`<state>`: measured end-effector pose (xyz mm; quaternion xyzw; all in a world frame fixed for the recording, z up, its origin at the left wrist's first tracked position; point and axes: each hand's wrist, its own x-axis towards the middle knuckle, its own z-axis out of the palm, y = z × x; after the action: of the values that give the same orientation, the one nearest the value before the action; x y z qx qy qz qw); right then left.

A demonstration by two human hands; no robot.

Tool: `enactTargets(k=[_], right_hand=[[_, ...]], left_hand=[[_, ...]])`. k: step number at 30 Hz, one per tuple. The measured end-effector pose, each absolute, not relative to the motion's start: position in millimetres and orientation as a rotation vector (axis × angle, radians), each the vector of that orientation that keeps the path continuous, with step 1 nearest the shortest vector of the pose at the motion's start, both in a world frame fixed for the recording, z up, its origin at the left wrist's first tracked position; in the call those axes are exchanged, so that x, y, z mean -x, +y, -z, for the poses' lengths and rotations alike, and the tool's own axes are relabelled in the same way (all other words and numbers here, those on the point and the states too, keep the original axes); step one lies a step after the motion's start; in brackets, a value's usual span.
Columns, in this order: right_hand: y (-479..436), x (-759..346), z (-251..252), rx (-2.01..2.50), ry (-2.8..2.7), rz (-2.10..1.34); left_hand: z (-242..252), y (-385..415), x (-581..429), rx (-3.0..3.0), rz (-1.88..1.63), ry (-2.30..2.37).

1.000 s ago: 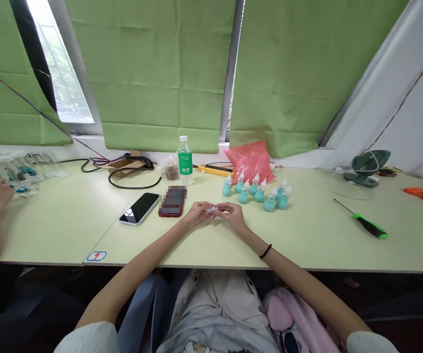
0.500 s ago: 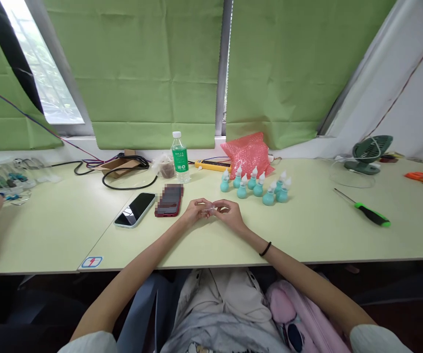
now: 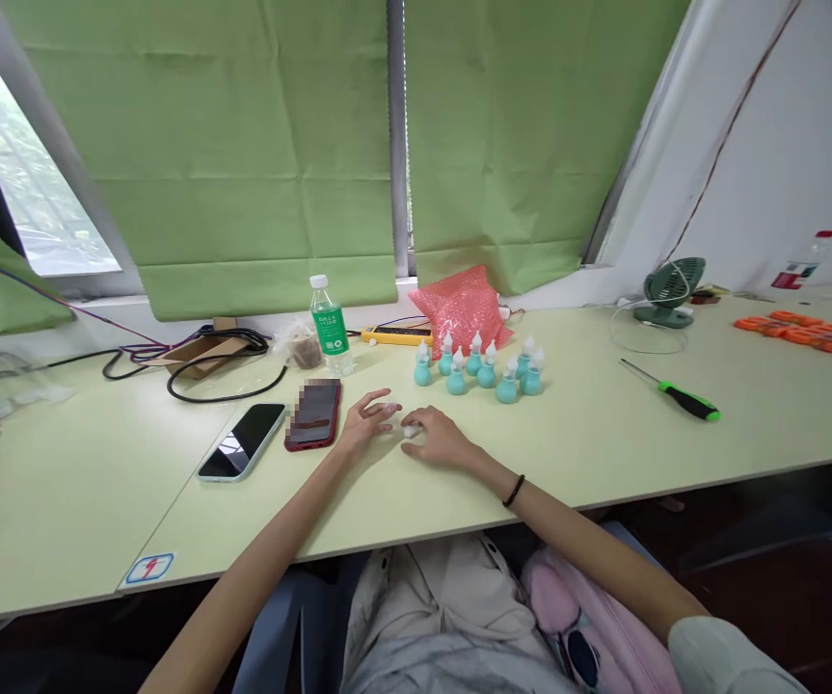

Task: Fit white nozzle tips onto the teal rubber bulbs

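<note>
My left hand is over the table, right of the red-cased phone; its fingers are spread, with a small clear piece against the fingertips. Close by on the right, my right hand has curled fingers around a small whitish piece, thumb and forefinger bent towards it. The two hands are apart. Behind my right hand stand several teal squeeze bulbs with clear pointed tips.
A white-edged phone lies left. Behind are a water bottle, black cable, yellow tool and red bubble-wrap bag. A screwdriver, green fan and orange parts are right.
My hands have moved apart, and the fingers of my left hand have spread. The view has turned to the right; the other person's hand at the far left is out of view.
</note>
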<state>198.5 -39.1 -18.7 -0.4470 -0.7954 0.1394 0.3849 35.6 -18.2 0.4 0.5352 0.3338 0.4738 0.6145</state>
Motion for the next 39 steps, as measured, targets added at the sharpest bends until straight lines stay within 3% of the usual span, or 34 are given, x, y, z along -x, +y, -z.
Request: enactTargets(k=[13,24,33,39], right_hand=[[-28.2,-199.2,30.8,1.151,-1.929,-0.426],[-31.6,-191.3,26.3,1.106,-1.774,-0.561],[-32.6,-189.8,27.8,1.051,-1.711,-0.673],[-18.9,-196.4,30.9,1.045,-1.651,-0.783]], left_hand=[[8.3,-12.8,-41.0,-1.416,-1.030,0.920],[12.6,-13.9,-44.7,-1.529,-0.935,0.759],[15.0,-24.0,-46.9,-1.931,-1.007,0.876],[-1.6,-15.8,-48.1,-2.250,-0.882,0.706]])
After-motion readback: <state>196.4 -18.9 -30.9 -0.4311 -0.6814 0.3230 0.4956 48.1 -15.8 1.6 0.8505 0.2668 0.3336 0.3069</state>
